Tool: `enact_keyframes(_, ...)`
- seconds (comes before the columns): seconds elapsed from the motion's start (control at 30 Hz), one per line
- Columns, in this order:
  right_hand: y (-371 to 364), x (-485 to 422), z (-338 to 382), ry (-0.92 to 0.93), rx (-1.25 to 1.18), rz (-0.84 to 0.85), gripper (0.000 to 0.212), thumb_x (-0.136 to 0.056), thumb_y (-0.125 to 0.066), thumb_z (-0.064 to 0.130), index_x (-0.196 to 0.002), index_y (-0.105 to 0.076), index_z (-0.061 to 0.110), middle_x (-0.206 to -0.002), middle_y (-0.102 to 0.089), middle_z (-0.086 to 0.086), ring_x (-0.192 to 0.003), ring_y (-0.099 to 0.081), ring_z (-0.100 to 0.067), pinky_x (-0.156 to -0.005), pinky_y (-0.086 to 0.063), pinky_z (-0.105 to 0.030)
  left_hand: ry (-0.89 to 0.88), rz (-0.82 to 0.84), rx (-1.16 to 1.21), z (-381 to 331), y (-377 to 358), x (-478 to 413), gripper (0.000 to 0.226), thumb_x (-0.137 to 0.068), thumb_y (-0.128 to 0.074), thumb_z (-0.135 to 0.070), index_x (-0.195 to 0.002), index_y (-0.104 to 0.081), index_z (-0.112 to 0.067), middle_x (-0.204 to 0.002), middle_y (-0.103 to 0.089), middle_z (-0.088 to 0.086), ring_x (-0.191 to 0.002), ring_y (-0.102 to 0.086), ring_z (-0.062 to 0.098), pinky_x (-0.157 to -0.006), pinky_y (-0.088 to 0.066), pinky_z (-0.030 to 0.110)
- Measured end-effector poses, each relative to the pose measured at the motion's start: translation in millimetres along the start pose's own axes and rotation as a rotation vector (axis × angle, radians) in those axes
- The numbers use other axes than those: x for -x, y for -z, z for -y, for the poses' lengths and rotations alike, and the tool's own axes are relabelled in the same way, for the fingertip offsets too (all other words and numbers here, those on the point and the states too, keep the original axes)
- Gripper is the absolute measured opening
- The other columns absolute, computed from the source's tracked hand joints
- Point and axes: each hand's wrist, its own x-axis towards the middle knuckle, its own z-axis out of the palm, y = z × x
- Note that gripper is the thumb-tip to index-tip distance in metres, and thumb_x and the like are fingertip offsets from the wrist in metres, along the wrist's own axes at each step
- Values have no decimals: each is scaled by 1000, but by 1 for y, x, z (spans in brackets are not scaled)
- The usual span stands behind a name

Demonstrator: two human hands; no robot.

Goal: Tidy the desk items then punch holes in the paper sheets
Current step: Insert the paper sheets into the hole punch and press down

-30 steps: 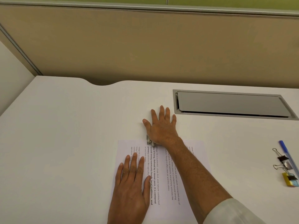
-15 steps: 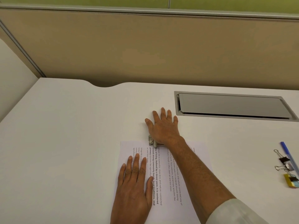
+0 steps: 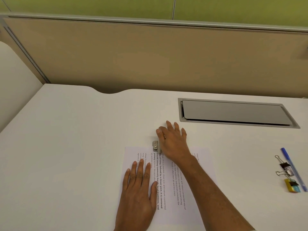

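Printed paper sheets (image 3: 176,219) lie on the white desk (image 3: 75,147) in front of me, their text running sideways. A small metal hole punch (image 3: 155,146) sits on the far edge of the sheets. My right hand (image 3: 173,142) lies palm down over the punch, thumb around its left side and fingers bent, so only the punch's left end shows. My left hand (image 3: 138,194) rests flat on the left part of the sheets, fingers slightly apart, holding nothing.
At the right edge of the desk lie a blue pen (image 3: 293,169), two black binder clips (image 3: 285,169) and a yellow-and-blue clip (image 3: 291,187). A grey cable flap (image 3: 233,112) is set into the desk behind my right hand. A beige partition (image 3: 150,55) closes off the back.
My right hand's fingers have bent and drawn in over the punch, and more of its left end shows. My left hand stays on the sheets. The camera has tilted upward.
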Motion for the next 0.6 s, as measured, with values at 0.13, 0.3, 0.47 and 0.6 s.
enact_keyframes(0.13, 9, 17, -8, -27, -172, -85, 46, -108, -23, 43, -140, -50, 27, -165, -23, -1, -154, -5, -21, -123, 2, -50, -9, -1, 0, 1, -4, 2, 61, -100, -32, -43, -152, -41, -12, -161, -33, 9, -150, -29, 28, -118, -22, 44)
enact_keyframes(0.3, 21, 52, -21, -194, -378, -376, 35, -105, -45, 31, -132, -61, 16, -150, -50, -5, -145, -36, -23, -121, -22, -48, 4, 16, 5, 3, -7, 3, 62, -102, -25, -47, -157, -31, -17, -166, -22, 4, -155, -16, 21, -121, -17, 44)
enact_keyframes(0.47, 21, 103, -39, -417, -546, -549, 26, -100, -56, 25, -122, -67, 15, -128, -67, -4, -122, -60, -21, -108, -45, -37, -13, 13, 12, 3, -6, 5, 61, -103, -25, -44, -157, -31, -16, -166, -23, 4, -155, -15, 21, -122, -17, 45)
enact_keyframes(0.6, 21, 140, -50, -567, -493, -544, 31, -98, -59, 26, -126, -65, 14, -128, -68, -6, -120, -61, -27, -105, -48, -47, -15, -4, 31, 3, -5, 6, 61, -103, -26, -44, -156, -34, -14, -165, -25, 6, -155, -18, 21, -122, -18, 45)
